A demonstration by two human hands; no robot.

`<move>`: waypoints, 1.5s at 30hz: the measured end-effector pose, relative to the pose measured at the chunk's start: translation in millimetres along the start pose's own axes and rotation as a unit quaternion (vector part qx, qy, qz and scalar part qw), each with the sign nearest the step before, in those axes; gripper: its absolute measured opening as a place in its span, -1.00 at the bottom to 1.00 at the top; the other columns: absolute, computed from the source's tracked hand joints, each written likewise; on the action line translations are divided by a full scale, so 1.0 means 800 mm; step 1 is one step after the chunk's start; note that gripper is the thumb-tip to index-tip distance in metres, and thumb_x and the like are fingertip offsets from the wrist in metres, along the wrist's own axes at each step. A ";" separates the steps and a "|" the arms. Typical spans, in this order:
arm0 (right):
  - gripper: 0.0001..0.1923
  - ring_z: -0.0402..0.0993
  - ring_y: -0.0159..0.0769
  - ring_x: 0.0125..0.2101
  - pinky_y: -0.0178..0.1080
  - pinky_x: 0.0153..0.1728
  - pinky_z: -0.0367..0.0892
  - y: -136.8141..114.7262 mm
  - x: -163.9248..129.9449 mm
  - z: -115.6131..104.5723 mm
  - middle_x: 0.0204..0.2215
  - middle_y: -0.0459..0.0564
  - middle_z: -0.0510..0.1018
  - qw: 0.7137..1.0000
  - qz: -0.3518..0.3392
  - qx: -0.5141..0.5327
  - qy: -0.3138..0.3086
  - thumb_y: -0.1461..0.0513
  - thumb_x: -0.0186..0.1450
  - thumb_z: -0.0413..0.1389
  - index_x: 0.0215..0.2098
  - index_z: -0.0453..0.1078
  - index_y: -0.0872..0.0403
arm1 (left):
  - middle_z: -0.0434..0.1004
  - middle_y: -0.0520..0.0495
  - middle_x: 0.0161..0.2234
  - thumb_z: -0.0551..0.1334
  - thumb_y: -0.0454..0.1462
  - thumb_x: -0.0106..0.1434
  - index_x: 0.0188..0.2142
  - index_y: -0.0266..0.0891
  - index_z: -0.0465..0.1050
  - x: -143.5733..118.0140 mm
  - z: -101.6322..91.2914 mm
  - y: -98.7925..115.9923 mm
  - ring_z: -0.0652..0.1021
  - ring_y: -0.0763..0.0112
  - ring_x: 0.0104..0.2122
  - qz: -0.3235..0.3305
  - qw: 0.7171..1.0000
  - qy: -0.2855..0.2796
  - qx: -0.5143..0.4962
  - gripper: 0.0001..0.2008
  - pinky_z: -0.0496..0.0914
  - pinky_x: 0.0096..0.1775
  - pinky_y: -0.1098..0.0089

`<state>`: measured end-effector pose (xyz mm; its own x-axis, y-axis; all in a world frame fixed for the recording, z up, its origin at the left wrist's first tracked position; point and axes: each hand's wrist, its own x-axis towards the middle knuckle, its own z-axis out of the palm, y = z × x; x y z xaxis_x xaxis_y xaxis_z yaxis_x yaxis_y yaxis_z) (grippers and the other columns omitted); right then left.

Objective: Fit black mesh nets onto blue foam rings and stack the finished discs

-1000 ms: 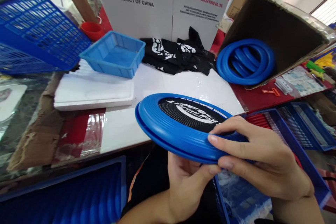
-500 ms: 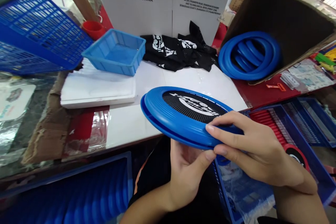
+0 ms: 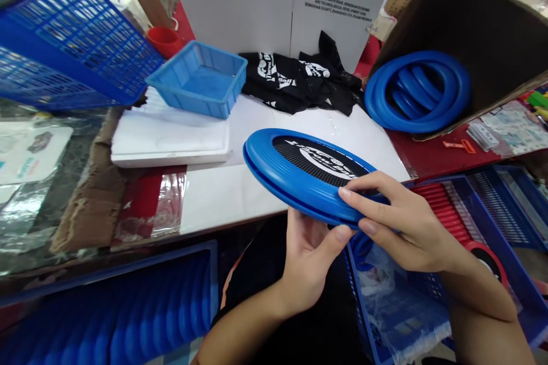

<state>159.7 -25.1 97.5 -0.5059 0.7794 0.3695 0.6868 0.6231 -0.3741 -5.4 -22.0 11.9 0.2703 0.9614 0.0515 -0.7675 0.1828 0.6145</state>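
Note:
A blue flying disc (image 3: 295,188) with a black printed mesh centre (image 3: 321,158) is tilted in front of me, above the white work surface. A dark gap runs along its edge between an upper and a lower blue ring. From below, my left hand (image 3: 308,265) supports it, thumb at the near rim and the other fingers partly hidden underneath. My right hand (image 3: 402,222) grips the near right edge, fingers on top and thumb at the side. Black printed mesh pieces (image 3: 295,82) lie behind the disc. Several blue rings (image 3: 417,117) rest in an open carton at the right.
A light-blue tray (image 3: 192,105) sits on a white stack (image 3: 171,142) at the left. Beyond it stands a blue basket (image 3: 77,28) beside a red cup (image 3: 165,40). Below the table are crates with blue rings (image 3: 149,308) and red discs (image 3: 445,211).
The view has shifted slightly, so the table items appear farther right. The disc sits a little higher in view, and my right thumb has slid up along its edge.

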 end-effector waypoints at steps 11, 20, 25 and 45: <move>-0.48 0.46 -0.17 0.11 -0.12 0.09 0.52 0.006 -0.011 0.005 0.13 0.19 0.46 1.000 -0.011 -0.021 0.015 0.32 0.52 0.07 0.42 0.30 0.07 | 0.64 -0.04 0.03 0.48 -0.23 0.32 0.14 0.01 0.47 0.008 0.002 -0.007 0.60 0.21 0.16 0.019 0.999 -0.025 -0.015 -0.57 0.50 0.25 0.13; -0.48 0.47 -0.17 0.12 -0.13 0.11 0.51 0.005 -0.014 0.002 0.13 0.19 0.47 0.999 -0.012 -0.037 0.006 0.33 0.52 0.07 0.42 0.30 0.08 | 0.62 -0.05 0.07 0.49 -0.22 0.30 0.15 0.02 0.45 0.008 0.000 -0.008 0.58 0.14 0.20 -0.002 0.999 -0.032 -0.030 -0.53 0.47 0.29 0.04; -0.52 0.48 -0.18 0.13 -0.16 0.09 0.52 0.003 -0.011 -0.007 0.15 0.19 0.47 1.000 0.007 -0.029 -0.010 0.31 0.53 0.07 0.40 0.34 0.06 | 0.63 -0.07 0.06 0.50 -0.22 0.29 0.15 0.01 0.46 0.010 0.002 -0.008 0.59 0.11 0.20 0.000 0.999 -0.027 -0.036 -0.52 0.50 0.26 0.04; -0.48 0.49 -0.09 0.10 -0.06 0.05 0.55 -0.009 -0.007 0.003 0.14 0.23 0.47 0.995 0.017 -0.091 -0.033 0.32 0.51 0.07 0.41 0.29 0.08 | 0.66 -0.07 0.02 0.54 -0.12 0.24 0.03 -0.08 0.48 0.014 -0.011 0.012 0.70 0.19 -0.04 -0.113 0.992 -0.005 -0.056 -0.56 0.70 -0.10 0.21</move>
<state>156.2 -33.8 96.1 -0.5102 0.8057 0.3009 0.7840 0.5795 -0.2224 -14.4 -7.5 11.7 0.4482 0.8913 -0.0685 -0.7460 0.4152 0.5207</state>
